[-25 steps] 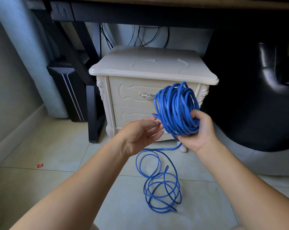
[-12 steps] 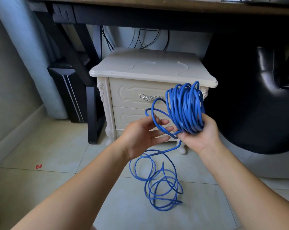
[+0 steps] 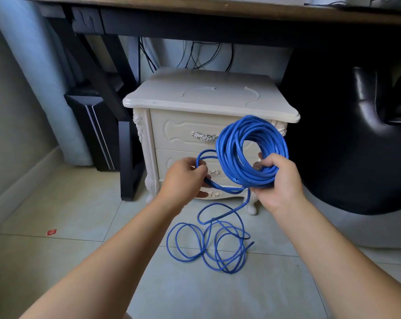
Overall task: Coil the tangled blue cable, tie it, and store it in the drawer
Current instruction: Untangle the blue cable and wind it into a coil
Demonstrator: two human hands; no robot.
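Observation:
My right hand (image 3: 278, 180) grips the bottom of a thick coil of blue cable (image 3: 231, 146), held upright in front of the cream nightstand (image 3: 208, 97). To the coil's left, my left hand (image 3: 183, 178) curls round a single strand that loops up toward the coil. The loose remainder of the cable (image 3: 208, 245) lies in tangled loops on the tiled floor below my hands. Both nightstand drawers are closed; the upper drawer (image 3: 178, 132) shows its metal handle, and my hands partly hide the lower one.
A dark desk (image 3: 195, 19) spans overhead, its black leg (image 3: 125, 157) left of the nightstand. A black computer tower (image 3: 91, 130) stands at the back left. A black leather chair (image 3: 356, 134) fills the right side. A small red scrap (image 3: 51, 232) lies on the floor.
My left hand drew a fresh loop of strand up toward the coil and closed round it. The coil turned to face me more openly, and the floor loops shifted and spread.

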